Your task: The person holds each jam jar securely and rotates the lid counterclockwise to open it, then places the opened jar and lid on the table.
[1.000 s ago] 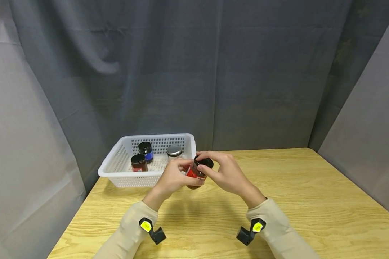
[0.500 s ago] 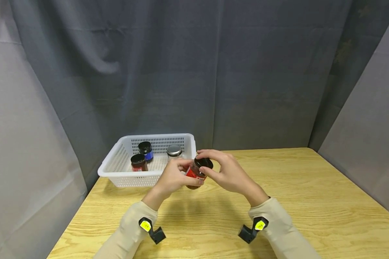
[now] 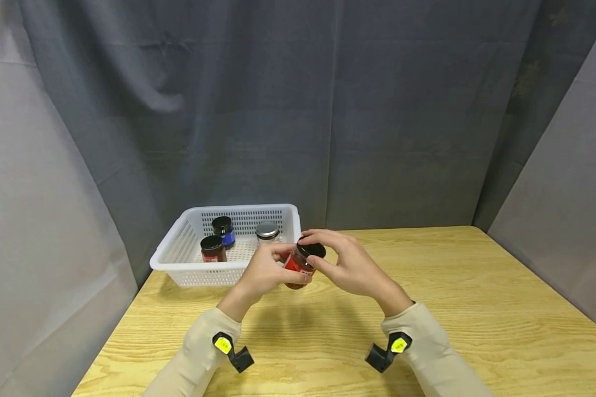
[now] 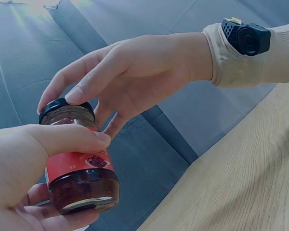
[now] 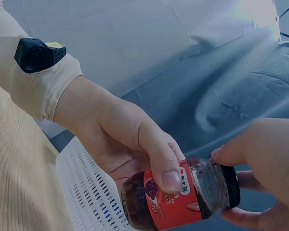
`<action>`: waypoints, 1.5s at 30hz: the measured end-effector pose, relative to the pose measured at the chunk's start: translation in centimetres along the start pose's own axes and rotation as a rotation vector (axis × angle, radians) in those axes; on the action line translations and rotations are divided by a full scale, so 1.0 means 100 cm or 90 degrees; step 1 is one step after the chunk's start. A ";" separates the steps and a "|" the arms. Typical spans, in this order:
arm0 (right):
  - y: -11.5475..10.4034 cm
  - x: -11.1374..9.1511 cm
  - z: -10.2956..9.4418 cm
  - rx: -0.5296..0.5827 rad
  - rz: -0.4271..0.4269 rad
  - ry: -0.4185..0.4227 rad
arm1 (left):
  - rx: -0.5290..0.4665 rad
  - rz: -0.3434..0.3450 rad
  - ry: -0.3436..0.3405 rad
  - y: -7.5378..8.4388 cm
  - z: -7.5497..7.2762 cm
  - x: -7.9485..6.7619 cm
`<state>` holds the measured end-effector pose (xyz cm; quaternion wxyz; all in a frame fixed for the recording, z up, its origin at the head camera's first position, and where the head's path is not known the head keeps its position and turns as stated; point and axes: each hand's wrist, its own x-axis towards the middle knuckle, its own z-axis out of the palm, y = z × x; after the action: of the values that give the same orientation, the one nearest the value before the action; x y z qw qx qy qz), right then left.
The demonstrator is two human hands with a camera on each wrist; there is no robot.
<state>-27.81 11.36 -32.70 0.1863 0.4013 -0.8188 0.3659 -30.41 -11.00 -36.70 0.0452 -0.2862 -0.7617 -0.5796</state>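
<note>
A glass jar with a red label point(image 3: 298, 266) and dark contents is held tilted above the table, its top leaning right. Its black lid point(image 3: 312, 248) sits on the mouth. My left hand point(image 3: 263, 273) grips the jar round its body, thumb across the label in the left wrist view. My right hand point(image 3: 350, 266) holds the lid by its edge between thumb and fingers; the right wrist view shows the lid point(image 5: 231, 186) between them. Dark contents fill the lower part of the jar point(image 4: 84, 187), and the glass near the neck is smeared.
A white perforated basket point(image 3: 198, 274) stands at the left back of the wooden table point(image 3: 457, 320). Inside are a dark jar with a red label point(image 3: 213, 250), a jar with a blue label point(image 3: 223, 231) and a silver-lidded jar point(image 3: 267, 231). Grey curtains point(image 3: 402, 127) enclose the table.
My right hand has shifted its fingers slightly round the lid, and its wrist has moved a little to the right. The left hand and jar have stayed nearly still.
</note>
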 end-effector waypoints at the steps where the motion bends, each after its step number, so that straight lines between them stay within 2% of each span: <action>1: 0.000 0.000 0.000 0.002 0.000 -0.002 | -0.001 -0.002 0.000 0.000 0.000 0.000; 7: -0.001 0.000 -0.002 0.018 -0.010 -0.015 | -0.014 -0.004 -0.006 -0.002 0.000 0.000; 12: -0.002 0.000 -0.001 0.020 -0.014 -0.007 | -0.023 -0.006 -0.004 -0.001 -0.001 0.000; 20: -0.003 0.003 0.009 -0.009 0.014 0.074 | -0.003 -0.003 0.005 0.003 -0.001 0.000; 25: -0.002 0.005 0.012 -0.011 -0.010 0.109 | -0.011 0.008 0.005 0.005 -0.001 0.000; 34: 0.002 0.003 0.010 0.029 -0.047 0.075 | -0.026 0.010 0.000 0.005 -0.001 -0.002; 45: -0.001 0.002 0.008 0.044 -0.003 0.043 | -0.007 0.008 0.003 0.006 -0.001 -0.002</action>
<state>-27.90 10.65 -33.07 0.2011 0.3971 -0.7978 0.4066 -29.95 -11.10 -36.24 0.0489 -0.2898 -0.7564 -0.5843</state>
